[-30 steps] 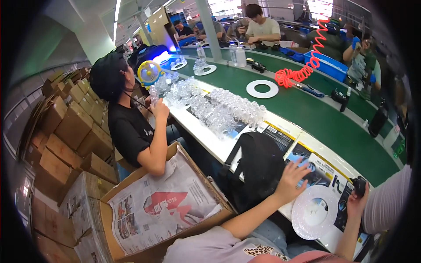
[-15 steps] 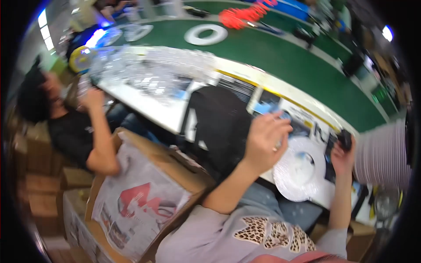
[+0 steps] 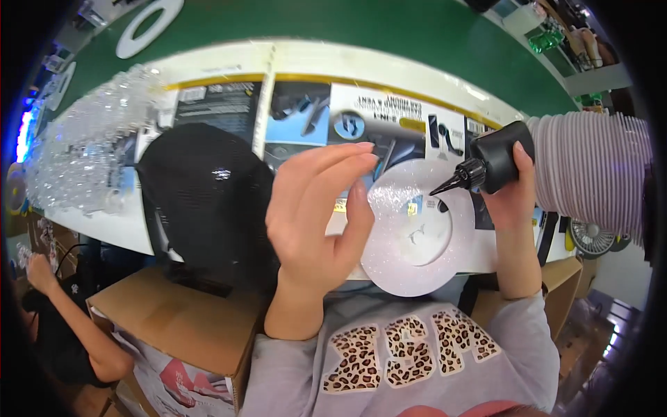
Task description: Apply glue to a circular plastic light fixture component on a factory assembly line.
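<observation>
My right hand is wrapped round a black squeeze bottle with a pointed nozzle. The bottle is tipped so its nozzle points left, over a glittery white ring-shaped disc. That disc lies at the near table edge, partly past it, with a round hole toward its right side. My left hand hovers left of the disc, fingers curved and thumb apart from them. Nothing shows between its fingers, and I cannot tell whether they touch the disc's rim.
A tall stack of white rings stands at right. Left of my hand sits a black, fabric-like bulky object, with a heap of clear plastic pieces beyond. An open cardboard box is below. A co-worker's arm shows at lower left.
My view has swung left to right, nearer the disc. The bottle, still in my right hand, now has its nozzle pointing over the disc. My left hand stays raised beside it.
</observation>
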The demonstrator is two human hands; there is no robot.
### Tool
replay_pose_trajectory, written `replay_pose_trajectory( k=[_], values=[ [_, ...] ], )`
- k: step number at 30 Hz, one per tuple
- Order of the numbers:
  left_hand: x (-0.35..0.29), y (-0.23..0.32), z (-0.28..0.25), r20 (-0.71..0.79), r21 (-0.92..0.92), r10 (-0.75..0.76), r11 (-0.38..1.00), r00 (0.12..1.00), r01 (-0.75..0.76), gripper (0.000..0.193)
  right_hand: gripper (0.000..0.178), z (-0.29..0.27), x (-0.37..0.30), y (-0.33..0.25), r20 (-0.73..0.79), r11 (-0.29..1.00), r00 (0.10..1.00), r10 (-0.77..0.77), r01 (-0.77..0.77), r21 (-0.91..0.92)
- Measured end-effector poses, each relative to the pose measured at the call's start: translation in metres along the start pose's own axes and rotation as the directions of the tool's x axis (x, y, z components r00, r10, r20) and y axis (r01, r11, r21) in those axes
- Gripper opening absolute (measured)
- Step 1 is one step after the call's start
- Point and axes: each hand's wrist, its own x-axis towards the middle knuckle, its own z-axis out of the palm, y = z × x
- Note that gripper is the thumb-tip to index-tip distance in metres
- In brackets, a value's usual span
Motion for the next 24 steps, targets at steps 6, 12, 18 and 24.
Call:
replay_pose_trajectory(
  k=[6, 12, 18, 24],
  values=[
    [0.011, -0.002, 0.009, 0.106, -0.149, 0.17, 0.977, 0.98, -0.153, 0.022, 0.066, 0.001, -0.028, 0.012, 0.248, 0.724, 0.899, -0.362, 0.439, -0.532],
    [0.007, -0.011, 0.002, 0.338, 0.064, -0.09, 0.995, 0.937, 0.073, 0.021, 0.063, 0.011, -0.012, 0.023, 0.631, 0.775, 0.708, -0.317, 0.577, -0.258],
    [0.008, -0.014, 0.003, 0.572, 0.221, -0.183, 0.973, 0.8, 0.065, 0.021, 0.063, -0.017, -0.018, -0.007, 0.717, 0.67, 0.696, -0.034, 0.548, -0.5],
    [0.005, -0.014, 0.012, 0.585, 0.256, -0.212, 0.964, 0.782, 0.07, 0.032, 0.059, -0.008, -0.008, 0.0, 0.788, 0.692, 0.615, -0.029, 0.581, -0.428]
  ],
)
